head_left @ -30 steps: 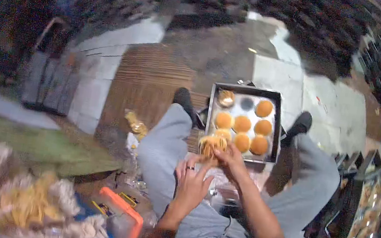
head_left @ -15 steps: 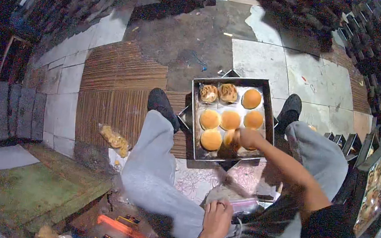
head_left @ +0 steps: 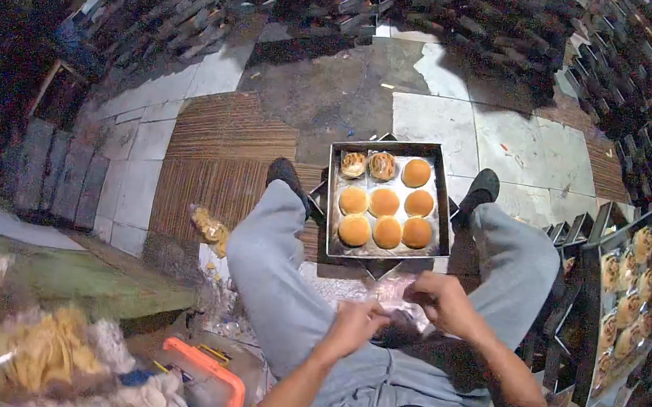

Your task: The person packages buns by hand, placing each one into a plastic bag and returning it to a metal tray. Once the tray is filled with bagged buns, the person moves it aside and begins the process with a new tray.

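A dark square tray (head_left: 444,259) sits between my legs on top of another tray. It holds several round golden buns (head_left: 384,202) and two streaked buns (head_left: 382,166) that look wrapped, at its far left. Just below the tray, over my lap, my left hand (head_left: 359,323) has its fingers pinched at the left side of clear plastic wrapping (head_left: 402,312). My right hand (head_left: 442,298) pinches the same plastic from the right. Whether anything is inside the plastic cannot be made out.
At the right stands a tray (head_left: 595,387) of wrapped buns. Lower left are an orange-edged box (head_left: 232,383) and a bag of yellow items (head_left: 51,348). Another yellow packet (head_left: 209,228) lies left of my leg. Stacked dark trays (head_left: 471,23) line the back.
My right hand has left the buns in the tray and come back towards my lap. My left hand has moved up to meet it at the plastic. The view has shifted.
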Demonstrator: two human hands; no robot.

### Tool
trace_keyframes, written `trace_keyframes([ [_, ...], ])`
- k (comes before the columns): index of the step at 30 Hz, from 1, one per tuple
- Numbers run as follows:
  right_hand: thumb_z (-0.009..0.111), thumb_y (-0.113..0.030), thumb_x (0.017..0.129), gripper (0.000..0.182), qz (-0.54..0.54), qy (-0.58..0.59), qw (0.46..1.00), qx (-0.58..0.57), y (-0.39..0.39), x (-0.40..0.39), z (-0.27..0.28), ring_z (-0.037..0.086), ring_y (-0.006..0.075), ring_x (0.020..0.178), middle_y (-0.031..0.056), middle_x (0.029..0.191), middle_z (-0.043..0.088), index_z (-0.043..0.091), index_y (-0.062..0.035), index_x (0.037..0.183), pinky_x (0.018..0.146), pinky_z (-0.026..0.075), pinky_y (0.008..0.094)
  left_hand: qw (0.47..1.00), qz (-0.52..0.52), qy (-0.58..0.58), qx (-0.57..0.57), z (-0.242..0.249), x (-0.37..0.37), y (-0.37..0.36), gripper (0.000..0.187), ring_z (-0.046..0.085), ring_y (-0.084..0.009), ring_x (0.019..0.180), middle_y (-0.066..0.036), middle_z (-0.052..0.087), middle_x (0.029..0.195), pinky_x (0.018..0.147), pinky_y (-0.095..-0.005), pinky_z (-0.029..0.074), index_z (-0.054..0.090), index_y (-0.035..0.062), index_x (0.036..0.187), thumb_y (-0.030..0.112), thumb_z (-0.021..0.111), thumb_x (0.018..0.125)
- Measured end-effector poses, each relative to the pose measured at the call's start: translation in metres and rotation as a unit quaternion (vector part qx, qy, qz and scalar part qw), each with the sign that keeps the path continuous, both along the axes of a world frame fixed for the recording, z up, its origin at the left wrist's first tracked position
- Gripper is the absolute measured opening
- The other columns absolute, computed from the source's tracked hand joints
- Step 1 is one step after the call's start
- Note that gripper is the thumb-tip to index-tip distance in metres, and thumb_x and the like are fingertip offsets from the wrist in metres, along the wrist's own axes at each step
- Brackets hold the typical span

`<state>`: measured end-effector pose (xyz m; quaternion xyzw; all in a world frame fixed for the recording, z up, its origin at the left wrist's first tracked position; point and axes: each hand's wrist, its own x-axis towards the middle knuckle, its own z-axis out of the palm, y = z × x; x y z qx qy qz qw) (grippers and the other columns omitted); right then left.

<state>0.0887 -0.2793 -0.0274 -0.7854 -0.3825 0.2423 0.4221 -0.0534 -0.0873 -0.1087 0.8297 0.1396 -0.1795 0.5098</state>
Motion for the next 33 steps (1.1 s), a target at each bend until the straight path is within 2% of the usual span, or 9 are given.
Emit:
trace_keyframes([
  [5, 0.070, -0.015, 0.083, 0.040, -0.013, 0.136, 0.987, -0.084, 0.001, -0.015, 0.041, 0.063, 0.0385, 0.114, 0.0227, 0.123, 0.066, 0.066, 0.0019, 0.118, 0.096, 0.051, 0.0440, 0.933, -0.098, -0.257, 0.231, 0.061, 0.041, 0.026, 0.018, 0.063, -0.0242, 0.108, -0.006, 0.074, 0.101, 0.104, -0.0491, 0.034, 0.074, 0.0132, 0.101, 0.020, 0.073, 0.085],
  [11, 0.073, -0.022, 0.081, 0.085, 0.044, -0.158, 0.986, -0.007, 0.026, -0.031, 0.028, 0.026, 0.0465, 0.148, 0.0312, 0.160, 0.024, 0.032, 0.0002, 0.153, 0.122, 0.025, 0.0522, 0.851, -0.160, -0.355, 0.352, 0.110, 0.054, 0.030, 0.043, 0.043, -0.0381, 0.136, -0.011, 0.053, 0.145, 0.112, -0.0563, 0.025, 0.069, 0.0175, 0.120, 0.018, 0.077, 0.078],
  [15, 0.069, -0.016, 0.080, 0.096, -0.015, -0.067, 0.991, 0.119, 0.059, -0.017, 0.006, 0.008, 0.0477, 0.153, 0.0359, 0.161, 0.014, 0.016, -0.0015, 0.159, 0.124, 0.014, 0.0533, 0.896, -0.100, -0.359, 0.241, 0.122, 0.061, 0.025, 0.047, 0.025, -0.0417, 0.149, -0.022, 0.022, 0.163, 0.120, -0.0546, 0.017, 0.060, 0.0134, 0.135, 0.028, 0.069, 0.091],
  [18, 0.067, -0.013, 0.081, 0.091, -0.076, -0.053, 0.984, 0.149, 0.116, -0.039, -0.007, 0.019, 0.0434, 0.150, 0.0333, 0.158, 0.022, 0.018, 0.0014, 0.156, 0.123, 0.019, 0.0471, 0.878, 0.293, -0.118, -0.361, 0.070, 0.084, 0.036, 0.057, 0.034, -0.0240, 0.145, -0.015, 0.036, 0.155, 0.113, -0.0445, 0.035, 0.038, 0.0040, 0.147, 0.040, 0.053, 0.105],
  [24, 0.061, -0.009, 0.086, 0.037, -0.113, -0.117, 0.970, 0.180, 0.175, 0.020, -0.088, 0.064, 0.0356, 0.110, 0.0192, 0.115, 0.065, 0.061, -0.0007, 0.122, 0.091, 0.052, 0.0425, 0.759, 0.551, -0.189, -0.290, 0.052, 0.123, 0.158, 0.053, 0.060, -0.0271, 0.120, -0.014, 0.057, 0.138, 0.094, -0.0422, 0.051, 0.044, 0.0092, 0.143, 0.044, 0.052, 0.104],
  [26, 0.059, -0.022, 0.089, 0.032, -0.244, 0.005, 0.970, 0.003, 0.182, 0.085, -0.149, 0.066, 0.0427, 0.094, 0.0279, 0.109, 0.064, 0.064, 0.0007, 0.111, 0.082, 0.053, 0.0502, 0.719, 0.573, -0.217, -0.328, 0.056, 0.120, 0.179, 0.056, 0.061, -0.0297, 0.119, -0.015, 0.055, 0.141, 0.087, -0.0413, 0.055, 0.045, 0.0102, 0.143, 0.048, 0.050, 0.103],
  [29, 0.059, -0.033, 0.094, 0.055, -0.209, -0.211, 0.900, -0.319, 0.139, 0.208, -0.360, 0.055, 0.0521, 0.116, 0.0354, 0.124, 0.058, 0.050, 0.0031, 0.134, 0.103, 0.043, 0.0557, 0.702, 0.471, -0.233, -0.481, 0.051, 0.110, 0.189, 0.058, 0.061, -0.0398, 0.118, -0.015, 0.048, 0.151, 0.087, -0.0485, 0.057, 0.043, 0.0176, 0.149, 0.050, 0.051, 0.103],
  [30, 0.056, -0.041, 0.095, 0.063, -0.168, -0.061, 0.901, -0.395, 0.144, 0.243, -0.315, 0.051, 0.0550, 0.119, 0.0372, 0.129, 0.054, 0.046, 0.0050, 0.136, 0.106, 0.040, 0.0585, 0.695, 0.447, -0.212, -0.522, 0.043, 0.103, 0.200, 0.064, 0.048, -0.0446, 0.134, -0.013, 0.038, 0.159, 0.102, -0.0679, 0.045, 0.036, 0.0163, 0.154, 0.050, 0.051, 0.102],
  [33, 0.054, -0.044, 0.096, 0.055, -0.225, -0.106, 0.914, -0.321, 0.115, 0.334, -0.401, 0.053, 0.0518, 0.119, 0.0304, 0.137, 0.049, 0.050, -0.0086, 0.138, 0.103, 0.046, 0.0564, 0.642, 0.524, -0.184, -0.529, 0.049, 0.122, 0.200, 0.054, 0.061, -0.0461, 0.115, -0.019, 0.048, 0.149, 0.084, -0.0607, 0.058, 0.043, 0.0092, 0.146, 0.044, 0.044, 0.104],
])
